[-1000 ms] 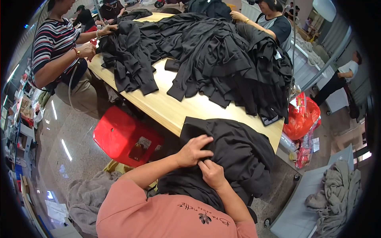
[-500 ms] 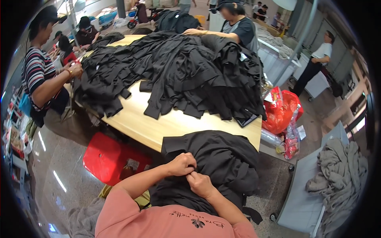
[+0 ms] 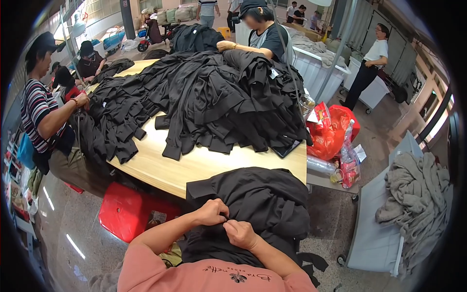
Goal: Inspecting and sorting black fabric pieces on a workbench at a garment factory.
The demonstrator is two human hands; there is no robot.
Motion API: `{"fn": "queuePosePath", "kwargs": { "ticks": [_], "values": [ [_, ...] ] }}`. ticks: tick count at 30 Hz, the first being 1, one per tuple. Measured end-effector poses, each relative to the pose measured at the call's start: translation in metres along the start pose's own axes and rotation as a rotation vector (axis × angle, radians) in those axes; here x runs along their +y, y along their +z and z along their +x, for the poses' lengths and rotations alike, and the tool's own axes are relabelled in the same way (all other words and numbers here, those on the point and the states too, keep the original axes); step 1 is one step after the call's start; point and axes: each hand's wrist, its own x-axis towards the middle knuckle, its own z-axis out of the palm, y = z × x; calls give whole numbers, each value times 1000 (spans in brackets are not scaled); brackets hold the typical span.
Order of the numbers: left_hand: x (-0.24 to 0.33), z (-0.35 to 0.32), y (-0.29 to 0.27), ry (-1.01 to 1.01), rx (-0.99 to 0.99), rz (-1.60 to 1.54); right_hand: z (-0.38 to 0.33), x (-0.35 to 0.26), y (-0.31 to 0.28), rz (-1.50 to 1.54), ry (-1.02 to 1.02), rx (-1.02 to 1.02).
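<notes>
Together, left hand [image 3: 212, 212] and right hand [image 3: 241, 234] pinch dark cloth [image 3: 265, 197]

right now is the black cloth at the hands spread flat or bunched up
Bunched up: the black cloth lies in loose, overlapping folds, with left hand and right hand pinching it.

Left hand [image 3: 212, 212] clenched; right hand [image 3: 241, 234] likewise, just beside it, nearer and to the right. Left forearm [image 3: 168, 232] angled far and right; right forearm [image 3: 277, 261], far and left.
</notes>
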Motion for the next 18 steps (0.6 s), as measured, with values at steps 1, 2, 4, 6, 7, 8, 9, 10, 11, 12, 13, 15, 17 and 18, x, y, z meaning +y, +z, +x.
{"fn": "queuePosePath", "kwargs": {
  "ticks": [1, 2, 4, 6, 7, 8, 9, 10, 11, 12, 13, 15, 17, 18],
  "values": [
    [-2, 0, -2, -36, -18, -86, 1, 1, 0, -3, -4, -7],
    [-5, 1, -3, 0, -11, -128, 2, 1, 1, -6, -7, -12],
    [-5, -2, -5, 8, -68, -80, -1, 2, 3, -16, 8, -41],
    [-4, -1, -6, 17, -123, -32, -3, 3, 3, -27, 23, -71],
    [-2, -1, -6, 30, -141, 42, -3, 3, 2, -21, 21, -69],
    [-1, -2, -6, 42, -160, 116, -4, 2, 2, -15, 18, -69],
    [0, -1, -7, 42, -161, 113, -4, 2, 1, -14, 21, -70],
    [0, -1, -8, 19, -161, 123, -4, 2, 1, -21, 18, -69],
    [0, -1, -7, -3, -162, 132, -3, 2, 1, -29, 16, -69],
    [-5, -3, -6, 40, -132, 95, -3, 2, 1, -27, 18, -70],
    [-8, -1, -7, 42, -134, 93, -2, 2, 1, -43, 7, -49],
    [-12, 3, -10, 48, -212, -253, 0, 2, 1, -61, -1, -30],
    [-9, 2, -7, -52, -182, -346, 1, 3, 1, -42, -38, -16],
    [-11, 2, -2, -111, -177, -420, -1, 2, 0, -44, -35, -17]
  ]
}}
